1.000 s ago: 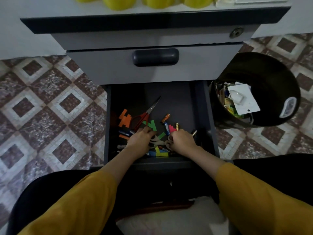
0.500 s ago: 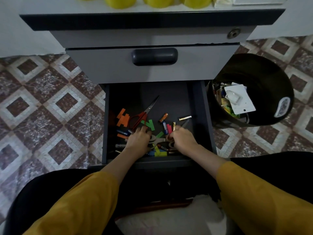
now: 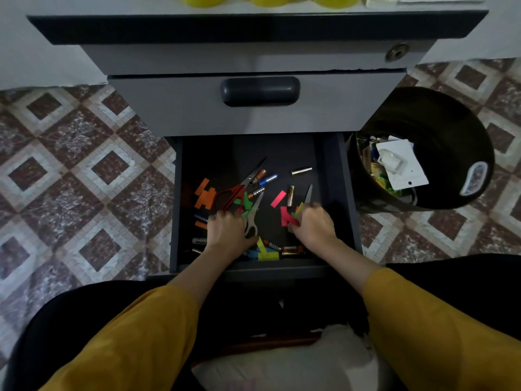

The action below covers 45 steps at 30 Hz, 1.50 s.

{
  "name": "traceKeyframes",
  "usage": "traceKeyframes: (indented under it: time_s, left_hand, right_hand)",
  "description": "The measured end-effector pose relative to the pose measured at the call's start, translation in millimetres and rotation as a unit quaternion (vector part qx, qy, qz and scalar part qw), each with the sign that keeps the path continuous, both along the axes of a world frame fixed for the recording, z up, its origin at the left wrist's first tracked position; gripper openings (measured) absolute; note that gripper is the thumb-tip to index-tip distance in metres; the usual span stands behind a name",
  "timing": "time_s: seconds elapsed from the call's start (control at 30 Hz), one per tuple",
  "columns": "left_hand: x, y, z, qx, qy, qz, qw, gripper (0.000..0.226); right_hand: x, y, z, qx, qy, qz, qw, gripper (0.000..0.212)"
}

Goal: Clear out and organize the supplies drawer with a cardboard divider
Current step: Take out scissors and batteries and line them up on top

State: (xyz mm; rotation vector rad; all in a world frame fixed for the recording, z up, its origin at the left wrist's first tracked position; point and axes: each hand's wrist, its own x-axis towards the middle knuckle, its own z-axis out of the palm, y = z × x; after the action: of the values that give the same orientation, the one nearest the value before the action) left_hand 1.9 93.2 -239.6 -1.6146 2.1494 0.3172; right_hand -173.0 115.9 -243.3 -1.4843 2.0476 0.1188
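Note:
The bottom drawer [image 3: 329, 153] is pulled out, dark inside. Its jumble holds red-handled scissors [image 3: 234, 193], grey scissors [image 3: 253, 218], loose batteries [image 3: 301, 171], and orange [image 3: 205, 194], green [image 3: 247, 201], pink [image 3: 278, 198] and yellow [image 3: 265, 251] paper slips. My left hand [image 3: 227, 231] lies on the pile beside the grey scissors' handle, fingers curled down; what it grips is hidden. My right hand [image 3: 313, 225] grips a small bundle at the drawer's right side: a grey blade [image 3: 309, 193] and yellow and pink slips stick out of it.
A black bin [image 3: 456, 131] stands on the tiled floor right of the drawer, with rubbish and a white blister card [image 3: 400, 162] inside. The upper drawer [image 3: 169, 108] overhangs the open drawer's back. Yellow objects [image 3: 267, 0] sit on the cabinet top.
My hands have moved apart: the right hand slid right with the bundle, the left stayed at the pile. Batteries and slips have scattered. The grey scissors now lie by my left hand.

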Motion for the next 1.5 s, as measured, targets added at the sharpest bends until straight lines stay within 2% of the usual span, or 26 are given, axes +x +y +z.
traceKeyframes:
  time_s: [0.07,0.17,0.37,0.53,0.8,0.97,1.13,1.23,1.37,1.5]
  left_hand:
    - [-1.5,-0.2,0.8,0.003,0.010,0.006,1.000,0.067]
    - [-3.5,-0.3,0.5,0.020,0.040,0.017,0.999,0.077]
    - [-5.3,1.3,-3.0,0.041,0.050,0.028,0.998,0.082]
    - [-7.1,1.4,-4.4,0.034,0.049,0.038,0.997,0.079]
    - [-9.8,0.1,-4.7,0.057,0.065,0.071,0.994,0.076]
    - [-10.5,0.4,2.6,0.088,0.081,0.098,0.988,0.077]
    - [-10.8,2.0,17.9,0.093,0.110,0.093,0.985,0.075]
    - [-11.0,2.2,28.1,0.096,0.131,0.104,0.981,0.071]
    - [-8.6,2.8,37.0,0.094,0.156,0.117,0.976,0.066]
    - [-7.5,4.3,39.7,0.095,0.164,0.110,0.976,0.063]
  right_hand:
    - [2.2,-0.6,0.0,0.011,0.002,-0.041,0.999,0.061]
    - [3.7,-1.2,-2.9,0.029,0.001,-0.075,0.997,0.073]
    - [4.2,0.3,-8.0,0.023,0.015,-0.078,0.997,0.078]
    - [3.8,-3.6,-6.7,0.022,0.005,-0.098,0.995,0.085]
    - [8.7,-9.8,-5.6,0.028,-0.016,-0.126,0.991,0.079]
    - [0.1,-11.1,2.9,0.049,-0.066,-0.094,0.992,0.043]
    - [-8.9,-3.9,11.7,-0.017,-0.140,-0.095,0.985,0.052]
    - [-12.9,-2.1,19.8,-0.009,-0.209,-0.104,0.972,0.046]
    - [-13.6,-0.9,25.9,-0.018,-0.210,-0.090,0.973,0.058]
    - [-14.2,2.5,28.9,-0.019,-0.141,-0.011,0.990,0.053]
